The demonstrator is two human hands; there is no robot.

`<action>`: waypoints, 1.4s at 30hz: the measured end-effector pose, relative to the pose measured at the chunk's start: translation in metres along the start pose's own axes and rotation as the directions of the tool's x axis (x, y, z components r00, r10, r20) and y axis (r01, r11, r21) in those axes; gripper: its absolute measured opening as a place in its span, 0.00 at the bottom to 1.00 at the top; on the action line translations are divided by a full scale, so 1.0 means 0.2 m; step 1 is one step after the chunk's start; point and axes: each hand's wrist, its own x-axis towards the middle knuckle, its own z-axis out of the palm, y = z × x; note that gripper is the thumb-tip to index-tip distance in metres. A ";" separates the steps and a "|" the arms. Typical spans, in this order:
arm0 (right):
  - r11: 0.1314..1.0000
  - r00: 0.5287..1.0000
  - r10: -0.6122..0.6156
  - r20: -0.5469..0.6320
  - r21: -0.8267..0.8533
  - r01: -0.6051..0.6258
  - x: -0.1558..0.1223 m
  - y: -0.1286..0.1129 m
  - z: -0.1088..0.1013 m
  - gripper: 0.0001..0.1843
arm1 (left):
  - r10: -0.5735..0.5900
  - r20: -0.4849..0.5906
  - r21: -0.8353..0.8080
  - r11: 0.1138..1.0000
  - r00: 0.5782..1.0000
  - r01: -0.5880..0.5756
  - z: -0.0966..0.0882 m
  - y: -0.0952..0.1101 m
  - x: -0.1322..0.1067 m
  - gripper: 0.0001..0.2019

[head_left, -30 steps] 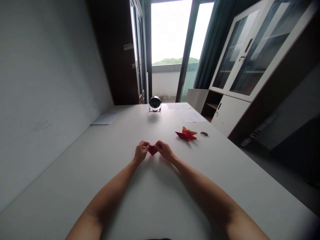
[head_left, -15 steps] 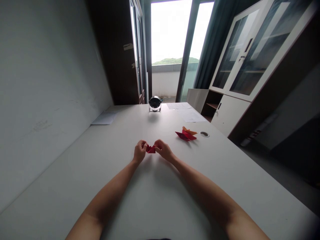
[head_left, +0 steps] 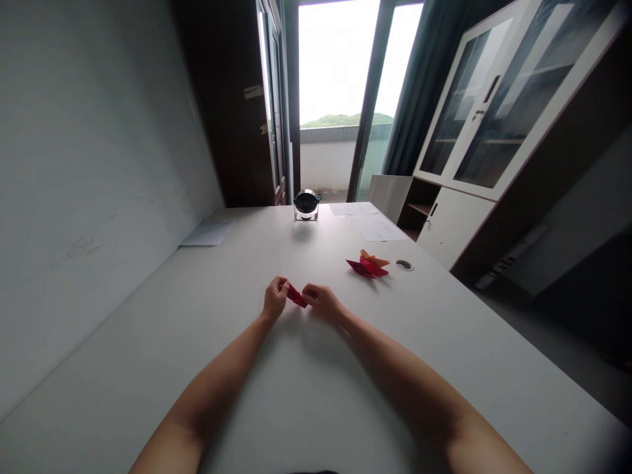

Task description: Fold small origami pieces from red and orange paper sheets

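Pinching the red paper (head_left: 297, 296) between them, left hand (head_left: 275, 300) and right hand (head_left: 322, 301) seem closed.

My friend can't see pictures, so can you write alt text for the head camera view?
The left hand and right hand pinch a small red folded paper between them over a long white table. Red and orange folded paper shapes lie farther off to the right, and a small round black fan stands at the far end.

Blown-out daylight from the window (head_left: 340, 62), dim interior, wide-angle edge warping.
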 end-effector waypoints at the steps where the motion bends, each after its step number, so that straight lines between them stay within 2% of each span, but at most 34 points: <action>1: 1.000 1.000 -0.009 0.005 -0.013 0.009 0.00 0.00 0.00 0.07 | -0.017 -0.009 -0.023 1.000 1.000 0.017 0.00 0.00 0.00 0.11; 5: 0.997 0.999 -0.050 -0.002 -0.055 0.050 0.00 0.00 0.00 0.07 | -0.082 -0.032 -0.100 0.992 0.996 0.079 -0.01 -0.02 0.02 0.12; 11: 0.989 0.996 -0.089 -0.021 -0.120 0.086 0.00 0.02 0.01 0.05 | -0.108 -0.061 -0.176 0.980 0.992 0.096 0.00 -0.06 0.03 0.12; 16: 0.969 0.990 -0.092 -0.105 -0.240 0.065 0.00 0.04 0.00 0.08 | -0.121 -0.088 -0.192 0.976 0.989 0.102 0.00 -0.07 0.03 0.11; 20: 0.962 0.984 -0.104 -0.148 -0.268 0.061 0.00 0.05 -0.01 0.08 | -0.119 -0.083 -0.186 0.977 0.989 0.102 0.00 -0.07 0.03 0.10; 22: 0.963 0.982 -0.105 -0.157 -0.261 0.061 0.01 0.05 -0.01 0.08 | -0.122 -0.060 -0.201 0.974 0.991 0.108 0.00 -0.07 0.04 0.10; 25: 0.967 0.979 -0.107 -0.176 -0.247 0.061 0.01 0.06 -0.02 0.08 | -0.121 0.038 -0.270 0.954 0.992 0.127 0.00 -0.05 0.03 0.12; 28: 0.972 0.973 -0.111 -0.202 -0.224 0.064 0.01 0.06 -0.02 0.08 | -0.110 0.148 -0.337 0.929 0.983 0.155 0.00 -0.02 0.02 0.17; 31: 0.979 0.970 -0.106 -0.218 -0.195 0.064 0.01 0.05 -0.02 0.06 | -0.089 0.212 -0.375 0.912 0.973 0.165 -0.01 0.01 0.01 0.21; 37: 0.985 0.969 -0.082 -0.234 -0.169 0.043 0.01 0.04 -0.02 0.05 | -0.064 0.246 -0.346 0.926 0.967 0.150 -0.01 0.01 0.01 0.18; 42: 0.987 0.968 -0.066 -0.243 -0.160 0.027 0.01 0.03 -0.02 0.06 | -0.069 0.207 -0.335 0.932 0.976 0.137 0.00 0.01 0.02 0.16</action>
